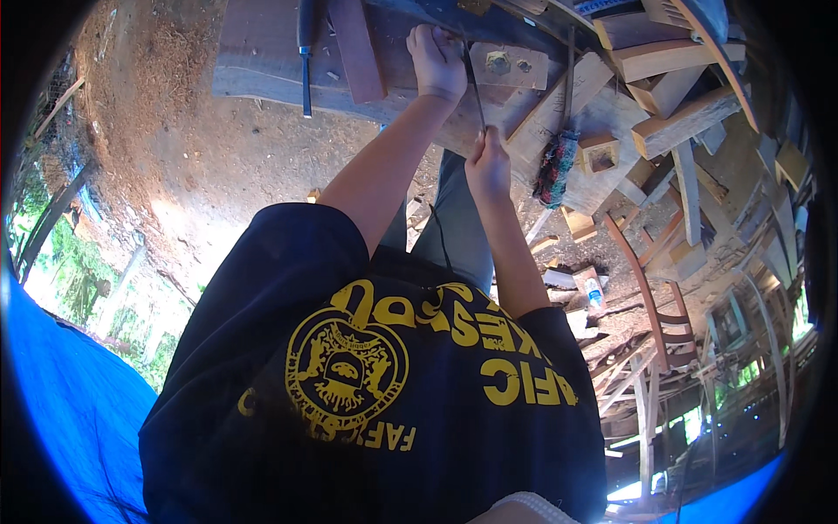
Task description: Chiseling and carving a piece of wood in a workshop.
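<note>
My right hand (pixel 489 168) is closed round the near end of a long, thin dark metal tool (pixel 475 86), which looks like a file. The tool points away from me over the wooden workbench (pixel 262 61). My left hand (pixel 436 68) lies just left of its far end, fingers curled; what they grip, if anything, is hidden. Right of the tool is a pale wooden block (pixel 515 66) with two round hollows. A chisel (pixel 305 74) with a dark handle and a reddish-brown wood strip (pixel 356 52) lie left of my left hand.
On the right lies a tool with a multicoloured wrapped handle (pixel 555 170), beside a block with a square hole (pixel 600 157). Many wood offcuts (pixel 685 122) are piled beyond it. A curved chair frame (pixel 672 327) stands at lower right. Shavings (pixel 148 79) cover the ground at left.
</note>
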Available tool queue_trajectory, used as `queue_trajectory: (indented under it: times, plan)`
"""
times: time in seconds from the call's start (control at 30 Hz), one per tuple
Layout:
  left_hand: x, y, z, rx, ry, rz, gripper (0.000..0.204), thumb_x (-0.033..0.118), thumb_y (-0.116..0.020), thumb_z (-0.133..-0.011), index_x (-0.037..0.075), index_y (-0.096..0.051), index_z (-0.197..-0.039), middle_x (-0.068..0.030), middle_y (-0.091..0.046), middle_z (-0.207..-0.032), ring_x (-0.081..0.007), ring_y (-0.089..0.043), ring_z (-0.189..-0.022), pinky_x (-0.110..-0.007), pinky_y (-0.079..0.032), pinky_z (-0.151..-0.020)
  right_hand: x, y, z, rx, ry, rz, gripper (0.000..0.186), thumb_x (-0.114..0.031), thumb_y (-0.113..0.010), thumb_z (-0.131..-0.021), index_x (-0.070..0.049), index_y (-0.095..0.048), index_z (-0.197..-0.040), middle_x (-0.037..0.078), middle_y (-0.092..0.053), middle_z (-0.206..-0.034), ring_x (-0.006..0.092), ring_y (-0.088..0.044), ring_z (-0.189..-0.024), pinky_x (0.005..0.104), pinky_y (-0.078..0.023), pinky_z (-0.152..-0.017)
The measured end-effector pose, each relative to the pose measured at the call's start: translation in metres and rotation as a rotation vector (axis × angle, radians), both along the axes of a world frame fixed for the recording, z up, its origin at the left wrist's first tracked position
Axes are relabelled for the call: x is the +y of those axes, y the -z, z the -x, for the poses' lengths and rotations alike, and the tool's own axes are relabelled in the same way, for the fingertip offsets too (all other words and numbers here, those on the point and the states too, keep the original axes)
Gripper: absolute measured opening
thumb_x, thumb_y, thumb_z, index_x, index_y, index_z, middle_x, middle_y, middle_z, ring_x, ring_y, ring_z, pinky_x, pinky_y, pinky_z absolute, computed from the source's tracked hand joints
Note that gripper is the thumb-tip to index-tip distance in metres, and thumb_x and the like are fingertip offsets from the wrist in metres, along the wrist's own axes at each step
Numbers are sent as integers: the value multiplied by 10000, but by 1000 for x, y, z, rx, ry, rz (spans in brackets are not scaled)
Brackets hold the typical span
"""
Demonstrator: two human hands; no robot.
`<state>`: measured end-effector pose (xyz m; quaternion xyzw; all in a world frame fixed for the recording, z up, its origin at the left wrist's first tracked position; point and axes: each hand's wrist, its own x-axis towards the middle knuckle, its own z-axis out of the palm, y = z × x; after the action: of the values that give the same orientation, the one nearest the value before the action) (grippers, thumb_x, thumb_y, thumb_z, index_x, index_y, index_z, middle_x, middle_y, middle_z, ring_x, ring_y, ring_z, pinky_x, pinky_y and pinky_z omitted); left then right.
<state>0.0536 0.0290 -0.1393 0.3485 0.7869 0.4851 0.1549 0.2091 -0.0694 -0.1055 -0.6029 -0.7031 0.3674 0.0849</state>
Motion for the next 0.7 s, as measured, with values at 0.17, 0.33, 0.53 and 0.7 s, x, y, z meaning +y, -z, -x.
queue_trajectory:
  times: [0.17, 0.33, 0.53, 0.7]
  plan:
    - [0, -1, -1, 0, 60, -18, 146, 73, -415, -943, 9, -484, -831, -180, -509, -850, -398, -460, -884, -482, -377, -815, 0, 10, -2, -24, -13, 13, 103, -123, -485, -955, -63, -479, -1038, 227, -622, -727, 438, -632, -687, 517, -506, -574]
    - [4, -3, 1, 16, 104, 17, 188, 124, -418, -961, 17, -517, -843, -200, -544, -864, -408, -497, -903, -479, -409, -805, -36, -1, -13, 7, 85, -8, 73, -89, -471, -951, -32, -475, -996, 253, -599, -684, 456, -617, -659, 515, -471, -529]
    - [1, 10, 0, 44, 68, 76, 192, 166, -434, -936, 3, -534, -916, -246, -571, -938, -437, -533, -919, -496, -431, -819, -5, 5, 30, 26, 112, 45, 132, -125, -488, -946, -38, -466, -1042, 240, -629, -729, 437, -633, -667, 506, -503, -542]
    - [1, 22, 2, 38, 119, 95, 232, 149, -428, -943, -41, -505, -1051, -281, -516, -1018, -471, -493, -953, -504, -404, -843, -5, -9, 47, 4, 188, 10, 122, -107, -477, -944, -33, -463, -1039, 250, -624, -722, 438, -638, -671, 512, -500, -541]
